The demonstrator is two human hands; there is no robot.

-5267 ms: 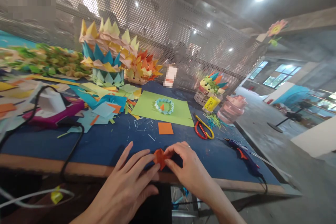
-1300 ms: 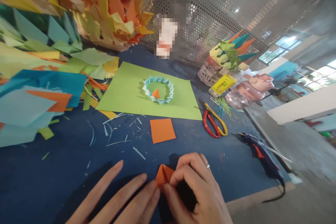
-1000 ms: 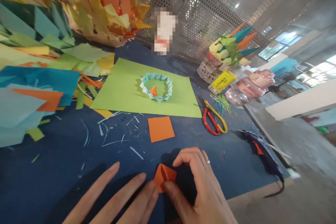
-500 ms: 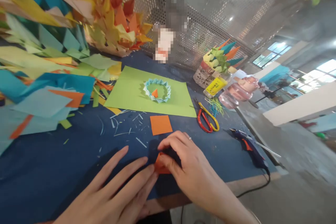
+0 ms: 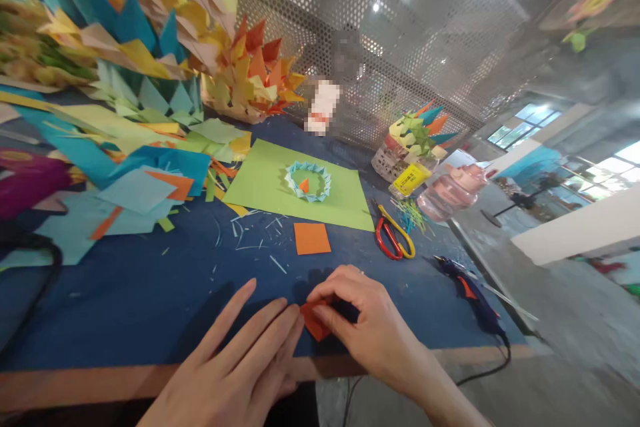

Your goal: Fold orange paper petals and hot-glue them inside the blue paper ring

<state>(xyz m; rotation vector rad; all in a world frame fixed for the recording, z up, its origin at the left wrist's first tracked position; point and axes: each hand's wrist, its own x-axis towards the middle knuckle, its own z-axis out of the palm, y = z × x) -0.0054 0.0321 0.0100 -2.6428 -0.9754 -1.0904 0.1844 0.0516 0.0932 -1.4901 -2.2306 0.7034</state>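
Note:
At the table's near edge my right hand (image 5: 365, 313) pinches a small folded piece of orange paper (image 5: 316, 324) between thumb and fingers. My left hand (image 5: 240, 347) lies beside it with fingers stretched out, its fingertips against the paper's left side. The left thumb is mostly hidden. Just beyond both hands is a flat orange paper square (image 5: 313, 239). Farther back, a light-blue ring of folded paper (image 5: 327, 180) rests on a green sheet (image 5: 255, 173), with a small orange folded point (image 5: 304, 185) inside the ring's front.
Red-and-yellow scissors (image 5: 395, 233) and a glue gun (image 5: 473, 293) with a cord lie to the right. Behind them stand a pink bottle (image 5: 450, 193) and a patterned pot (image 5: 390, 157). Paper sheets (image 5: 135, 193) and folded-paper pieces (image 5: 260, 70) crowd the left and back.
The view has shifted, bringing more of the left side in. My right hand still pinches the orange paper, which now shows at a different angle. My left hand stays beside it.

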